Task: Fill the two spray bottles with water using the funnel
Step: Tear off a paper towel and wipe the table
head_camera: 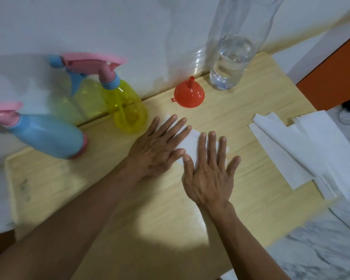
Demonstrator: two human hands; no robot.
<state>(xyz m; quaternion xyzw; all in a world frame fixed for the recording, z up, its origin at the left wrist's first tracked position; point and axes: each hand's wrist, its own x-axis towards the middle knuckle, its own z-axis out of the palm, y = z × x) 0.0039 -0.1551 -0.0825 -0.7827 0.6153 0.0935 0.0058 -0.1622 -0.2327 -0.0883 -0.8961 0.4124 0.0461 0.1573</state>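
A yellow spray bottle (127,110) with a pink and blue trigger head stands at the back of the wooden table (109,199). Left of it stands a blue spray bottle (49,136) with a pink head. An orange funnel (189,94) rests upside down, spout up, near the wall. To its right stands a tall clear water bottle (232,57), partly filled. My left hand (160,146) and my right hand (209,174) lie flat, fingers spread, on a white paper sheet (190,146) in the middle of the table.
A stack of white paper towels (303,150) lies at the table's right edge. A white glossy wall (109,27) runs along the back and mirrors the bottles. Marble floor and a cable show at the right, beside an orange panel (335,73).
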